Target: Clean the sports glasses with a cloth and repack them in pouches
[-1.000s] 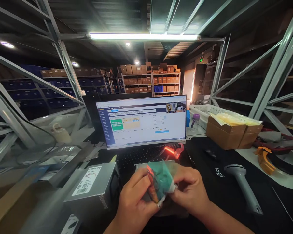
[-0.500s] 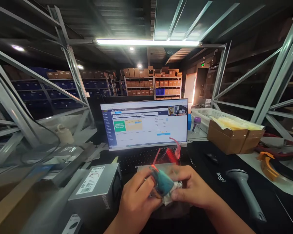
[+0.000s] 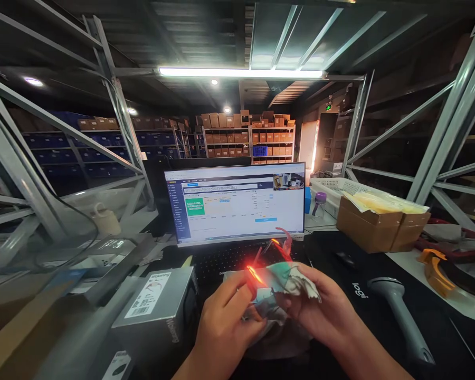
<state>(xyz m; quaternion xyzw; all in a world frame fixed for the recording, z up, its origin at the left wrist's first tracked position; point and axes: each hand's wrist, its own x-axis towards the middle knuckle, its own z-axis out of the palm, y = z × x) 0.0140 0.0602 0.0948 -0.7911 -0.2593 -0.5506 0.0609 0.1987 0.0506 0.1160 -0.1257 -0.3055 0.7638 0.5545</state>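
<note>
Head view. Both hands meet at the near middle of the table [image 3: 399,259]. The left hand [image 3: 227,322] pinches the red-framed item [image 3: 287,244], apparently eyewear, at a glowing red edge; the right hand [image 3: 332,311] grips a crumpled green and grey-white cloth [image 3: 301,285] against it. The item's far parts rise before the monitor [image 3: 237,208], over the keyboard [image 3: 217,257]. The item is out of any box, and the handling appears under way; fingers and cloth hide its near parts, so how much remains cannot be told. A grey "Wakening" box [image 3: 154,303] stands just left of the left hand, limiting room there. To the right lie a barcode scanner [image 3: 404,319] and mouse [image 3: 343,257]; farther back stand a purple-capped bottle [image 3: 319,203] and brown cartons [image 3: 368,224].
</note>
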